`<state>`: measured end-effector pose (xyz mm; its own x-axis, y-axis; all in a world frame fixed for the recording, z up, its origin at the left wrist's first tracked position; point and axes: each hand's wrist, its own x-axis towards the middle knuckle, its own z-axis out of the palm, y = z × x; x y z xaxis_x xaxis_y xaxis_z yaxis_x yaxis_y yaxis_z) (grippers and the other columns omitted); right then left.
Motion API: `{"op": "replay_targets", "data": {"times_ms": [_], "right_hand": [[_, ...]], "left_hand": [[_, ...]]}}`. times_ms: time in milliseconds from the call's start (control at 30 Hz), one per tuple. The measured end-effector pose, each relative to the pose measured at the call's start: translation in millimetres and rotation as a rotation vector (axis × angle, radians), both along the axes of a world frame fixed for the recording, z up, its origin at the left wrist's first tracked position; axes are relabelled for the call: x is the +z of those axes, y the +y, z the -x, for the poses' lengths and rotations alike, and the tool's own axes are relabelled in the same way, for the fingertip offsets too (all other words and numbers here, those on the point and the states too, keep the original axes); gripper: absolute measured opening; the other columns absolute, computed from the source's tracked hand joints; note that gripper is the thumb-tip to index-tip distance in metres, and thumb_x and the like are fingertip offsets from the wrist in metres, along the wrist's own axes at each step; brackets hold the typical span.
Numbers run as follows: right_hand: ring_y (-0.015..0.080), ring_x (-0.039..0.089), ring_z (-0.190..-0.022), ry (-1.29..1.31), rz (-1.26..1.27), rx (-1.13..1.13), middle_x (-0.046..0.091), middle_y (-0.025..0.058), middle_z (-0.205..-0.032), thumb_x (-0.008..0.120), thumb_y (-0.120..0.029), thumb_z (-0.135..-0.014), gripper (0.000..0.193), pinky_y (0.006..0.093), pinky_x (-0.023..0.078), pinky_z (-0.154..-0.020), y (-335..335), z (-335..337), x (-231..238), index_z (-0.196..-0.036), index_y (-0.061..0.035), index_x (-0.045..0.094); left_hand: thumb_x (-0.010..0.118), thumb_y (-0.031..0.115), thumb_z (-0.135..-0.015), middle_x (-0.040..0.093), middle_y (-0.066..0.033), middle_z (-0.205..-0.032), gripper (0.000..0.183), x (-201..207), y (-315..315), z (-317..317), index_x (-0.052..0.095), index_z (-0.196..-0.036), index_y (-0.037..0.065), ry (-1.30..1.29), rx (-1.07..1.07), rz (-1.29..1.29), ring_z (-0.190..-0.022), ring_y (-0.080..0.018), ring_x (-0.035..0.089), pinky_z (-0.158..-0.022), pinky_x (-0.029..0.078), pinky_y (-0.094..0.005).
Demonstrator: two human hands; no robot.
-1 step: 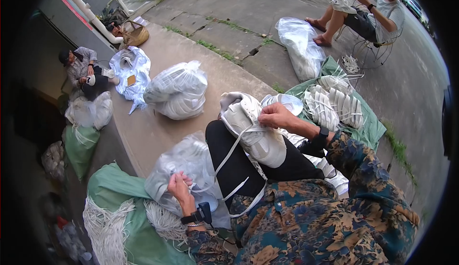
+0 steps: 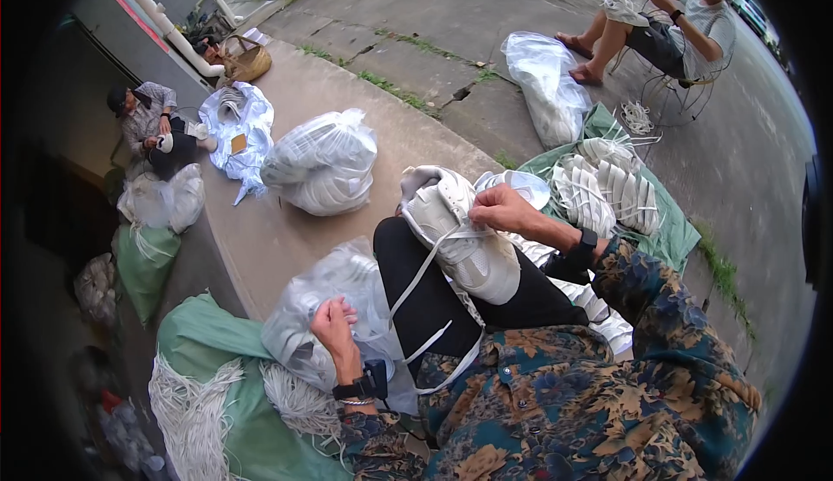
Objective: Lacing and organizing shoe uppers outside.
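Note:
A white sneaker (image 2: 468,247) rests across my black-trousered knees, its toe toward me. My right hand (image 2: 503,212) is closed at the eyelets, pinching the white shoelace (image 2: 468,231). A long end of that lace hangs off the shoe's left side and loops over my lap. Over a clear plastic bag (image 2: 304,290) to the left, my left hand (image 2: 334,327) is raised with its fingers curled together. Whatever those fingers hold, if anything, is too small to make out. Bundles of white laces (image 2: 195,412) lie on a green sack (image 2: 208,333) beside my left forearm.
Laced white shoes (image 2: 607,190) sit on a green sheet (image 2: 672,229) at right. A filled plastic bag (image 2: 321,164) stands on the concrete ahead. One person (image 2: 703,39) sits far right with a shoe; another (image 2: 152,125) sits at left beside a silvery sheet (image 2: 252,134).
My left hand has shifted slightly upward, and its fingers have turned a little. The right hand and the sneaker stay in place.

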<state>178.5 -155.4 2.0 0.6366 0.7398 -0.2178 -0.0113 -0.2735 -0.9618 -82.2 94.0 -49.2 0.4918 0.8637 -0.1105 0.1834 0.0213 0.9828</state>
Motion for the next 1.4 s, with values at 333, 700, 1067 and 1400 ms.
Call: {"op": "replay_targets", "data": {"times_ms": [333, 700, 1067, 1400], "right_hand": [[0.0319, 0.054, -0.053, -0.653, 0.076, 0.207, 0.054, 0.0171, -0.057, 0.059, -0.02, -0.072, 0.019, 0.041, 0.041, -0.051, 10, -8, 9, -0.067, -0.001, 0.059], [0.0368, 0.038, -0.119, -1.199, -0.153, 0.251, 0.051, 0.0156, -0.118, 0.063, -0.012, -0.069, 0.009, 0.0521, 0.028, -0.096, 48, 21, 20, -0.068, -0.0033, 0.064], [0.0362, 0.039, -0.118, -1.235, -0.095, 0.272, 0.05, 0.016, -0.121, 0.063, -0.015, -0.067, 0.011, 0.0524, 0.026, -0.097, 52, 32, 12, -0.068, -0.0045, 0.066], [0.0341, 0.041, -0.115, -1.236, -0.108, 0.304, 0.051, 0.0137, -0.121, 0.064, -0.019, -0.072, 0.011, 0.0486, 0.028, -0.095, 53, 27, 12, -0.076, -0.0096, 0.068]], "left_hand": [[0.06, 0.009, -0.083, 0.055, -0.0004, -0.059, 0.011, 19, -83, -96, 0.062, -0.083, -0.001, -0.055, -0.412, 0.168, -0.044, -0.0034, 0.046, -0.038, 0.035, -0.0171], [0.06, 0.006, -0.08, 0.054, 0.0009, -0.057, 0.009, 9, -84, -104, 0.058, -0.074, 0.0, -0.105, -0.389, 0.062, -0.048, -0.0038, 0.048, -0.042, 0.036, -0.0181], [0.06, 0.007, -0.077, 0.059, -0.0151, -0.062, 0.007, 35, -98, -115, 0.056, -0.073, 0.002, 0.098, -0.326, -0.611, -0.057, -0.0329, 0.06, -0.056, 0.046, -0.0416], [0.062, 0.002, -0.067, 0.052, -0.0126, -0.088, 0.028, 67, -59, -111, 0.054, -0.093, 0.004, 0.126, -0.76, -1.162, -0.087, -0.0321, 0.051, -0.073, 0.041, -0.0409]]}}
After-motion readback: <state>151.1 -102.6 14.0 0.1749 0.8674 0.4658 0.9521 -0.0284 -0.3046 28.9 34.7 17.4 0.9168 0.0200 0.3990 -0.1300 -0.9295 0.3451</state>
